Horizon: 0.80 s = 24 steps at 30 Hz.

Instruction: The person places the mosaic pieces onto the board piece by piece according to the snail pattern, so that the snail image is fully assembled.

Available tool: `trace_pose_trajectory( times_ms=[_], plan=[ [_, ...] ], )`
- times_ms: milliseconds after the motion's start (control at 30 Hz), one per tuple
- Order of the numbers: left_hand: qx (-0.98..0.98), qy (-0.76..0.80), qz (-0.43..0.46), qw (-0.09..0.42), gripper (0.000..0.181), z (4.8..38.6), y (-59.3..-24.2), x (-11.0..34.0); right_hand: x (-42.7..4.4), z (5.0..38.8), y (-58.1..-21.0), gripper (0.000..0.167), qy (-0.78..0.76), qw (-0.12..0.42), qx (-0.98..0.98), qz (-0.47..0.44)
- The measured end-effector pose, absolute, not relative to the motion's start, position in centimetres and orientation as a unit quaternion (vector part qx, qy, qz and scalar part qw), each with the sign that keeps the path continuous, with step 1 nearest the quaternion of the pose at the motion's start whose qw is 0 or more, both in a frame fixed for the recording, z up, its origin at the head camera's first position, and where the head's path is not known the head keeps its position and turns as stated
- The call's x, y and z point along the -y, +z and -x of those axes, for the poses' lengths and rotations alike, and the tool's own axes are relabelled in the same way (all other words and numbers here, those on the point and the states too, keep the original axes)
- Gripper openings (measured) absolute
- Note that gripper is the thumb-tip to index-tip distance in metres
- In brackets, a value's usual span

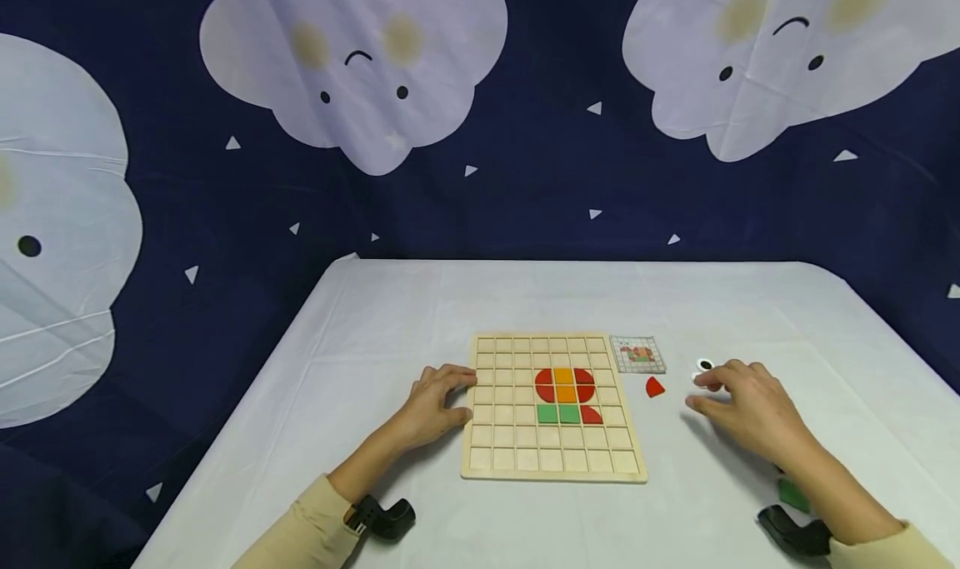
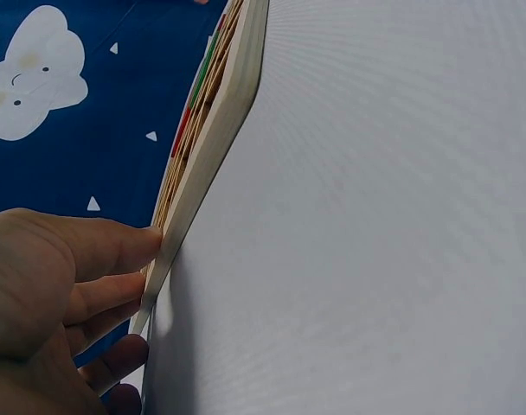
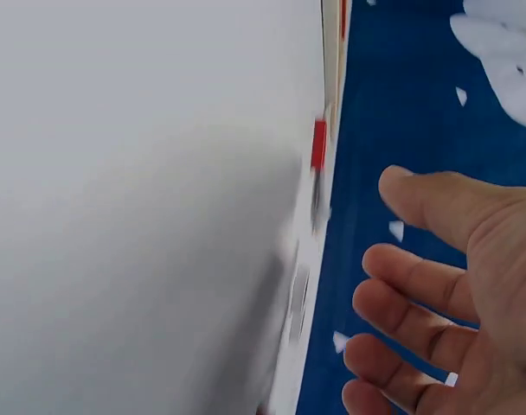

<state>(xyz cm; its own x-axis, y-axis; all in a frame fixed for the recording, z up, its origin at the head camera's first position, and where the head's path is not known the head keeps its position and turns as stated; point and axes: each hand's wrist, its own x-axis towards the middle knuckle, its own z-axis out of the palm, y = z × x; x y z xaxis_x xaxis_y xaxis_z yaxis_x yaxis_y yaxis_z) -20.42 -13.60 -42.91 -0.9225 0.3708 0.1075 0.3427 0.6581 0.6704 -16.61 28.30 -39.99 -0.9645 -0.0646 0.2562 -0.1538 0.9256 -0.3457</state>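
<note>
A wooden grid board [image 1: 504, 436] lies on the white table, with red, orange and green pieces set in several of its squares. My left hand [image 1: 433, 406] touches the board's left edge with thumb and fingertips spread along it. The left wrist view shows the thumb and fingers of that hand [image 2: 64, 285] against the wooden rim [image 2: 213, 143]. To the board's right my right hand [image 1: 750, 406] hovers over the table, thumb and index finger apart, nothing seen between them. Beneath its fingertips lie white round eye pieces [image 1: 705, 365], one partly hidden.
A small picture card [image 1: 637, 355] with a printed grid pattern lies beside the board's upper right corner. Just below it rests a loose red quarter-round piece [image 1: 655, 386]. A green piece [image 1: 792, 496] lies near my right forearm, partly covered. A dark cloud-patterned cloth [image 1: 525, 194] hangs behind the table.
</note>
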Motion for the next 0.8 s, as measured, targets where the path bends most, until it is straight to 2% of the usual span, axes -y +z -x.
trace_pose_trajectory(
  times_ms=[100,333,533,800],
  plan=[
    [-0.909,0.366,-0.197,0.018,0.044,20.4,-42.9,13.6,-30.2,16.1,-40.3,0.036,0.171,0.129,0.976,-0.042],
    [-0.907,0.37,-0.201,0.021,0.045,20.3,-42.9,13.7,-33.3,15.1,-40.7,0.051,0.143,0.083,0.986,0.002],
    [-0.906,0.37,-0.203,0.023,0.046,20.4,-42.8,13.7,-35.1,14.4,-41.1,0.062,0.128,0.071,0.989,0.018],
    [-0.907,0.372,-0.196,0.023,0.045,20.3,-42.8,13.6,-35.9,14.4,-41.3,0.063,0.125,0.034,0.992,0.005]
  ],
)
